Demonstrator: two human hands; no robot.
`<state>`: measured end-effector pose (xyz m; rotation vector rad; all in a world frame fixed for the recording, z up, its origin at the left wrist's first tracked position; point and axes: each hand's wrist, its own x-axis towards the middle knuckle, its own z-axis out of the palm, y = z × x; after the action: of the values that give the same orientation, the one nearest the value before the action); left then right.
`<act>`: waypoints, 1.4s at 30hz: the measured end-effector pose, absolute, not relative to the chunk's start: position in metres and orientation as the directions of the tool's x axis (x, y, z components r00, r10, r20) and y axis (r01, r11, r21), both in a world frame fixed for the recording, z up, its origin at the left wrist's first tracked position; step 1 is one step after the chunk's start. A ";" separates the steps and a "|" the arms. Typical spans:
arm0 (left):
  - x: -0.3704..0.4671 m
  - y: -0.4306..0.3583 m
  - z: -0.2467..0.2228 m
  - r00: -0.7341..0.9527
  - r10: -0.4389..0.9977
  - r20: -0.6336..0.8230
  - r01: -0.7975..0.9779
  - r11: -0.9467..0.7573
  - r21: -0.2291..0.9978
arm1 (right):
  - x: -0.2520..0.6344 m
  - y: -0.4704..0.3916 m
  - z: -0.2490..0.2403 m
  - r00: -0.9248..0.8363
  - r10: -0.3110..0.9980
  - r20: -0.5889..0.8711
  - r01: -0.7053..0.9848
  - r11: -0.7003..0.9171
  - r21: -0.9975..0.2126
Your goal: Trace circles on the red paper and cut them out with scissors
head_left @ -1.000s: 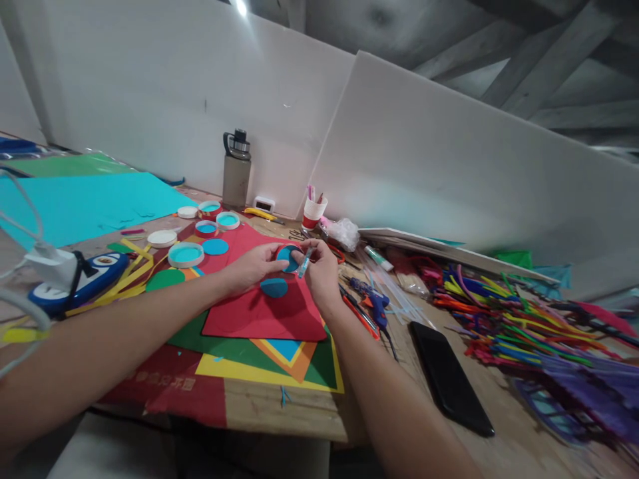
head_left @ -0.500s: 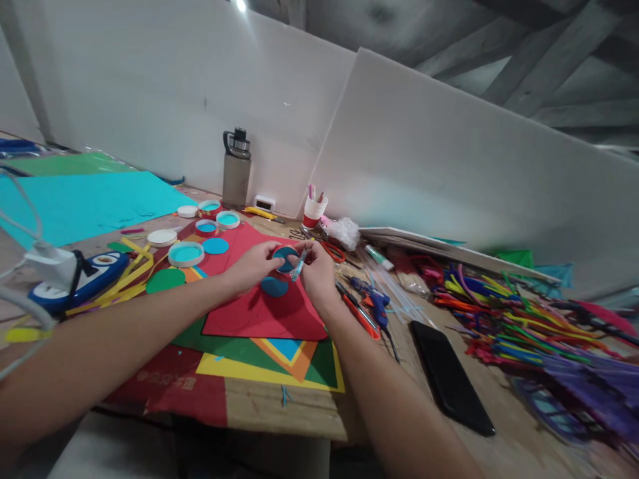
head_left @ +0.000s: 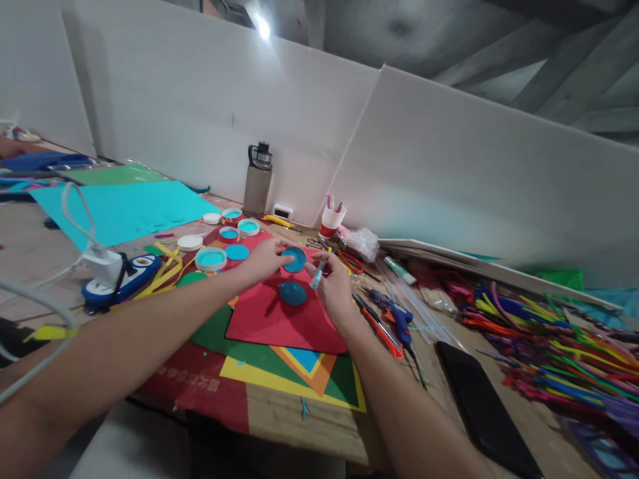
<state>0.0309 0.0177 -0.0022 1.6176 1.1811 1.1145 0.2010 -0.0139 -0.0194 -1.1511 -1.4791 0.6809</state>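
Observation:
My left hand [head_left: 268,259] pinches the edge of a round lid [head_left: 293,260] with a dark blue face, tilted above the red sheet [head_left: 264,319]. Close by on the right, the fingers of my right hand [head_left: 333,285] are closed on a small, slim translucent light-blue tool [head_left: 318,274]; its exact kind is too small to make out. Below the lid a dark blue disc [head_left: 292,293] lies on the red sheet. To the left lie a blue paper circle [head_left: 237,252] and a white-rimmed lid with a light-blue inside [head_left: 210,259].
A water bottle [head_left: 258,183] and a paper cup of pens [head_left: 332,219] stand by the white wall. On the right are a cutter knife [head_left: 382,329], glue gun [head_left: 399,319], black phone [head_left: 482,406] and colourful pipe cleaners [head_left: 559,352]. Left lies a blue-and-white power strip [head_left: 120,279].
My right hand has drawn apart from the lid with the slim tool in it. My left hand still holds the lid. The whole view has shifted, moving the scene rightward.

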 end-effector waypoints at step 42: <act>-0.104 0.095 -0.003 -0.362 0.905 0.225 0.788 0.168 0.592 | 0.201 -0.005 -0.043 -0.113 0.902 0.417 0.518 0.412 -0.750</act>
<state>-0.1036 0.0950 -0.0034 1.6579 2.2572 0.9634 0.2013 -0.0052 -0.0433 -1.2330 -1.7701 0.5372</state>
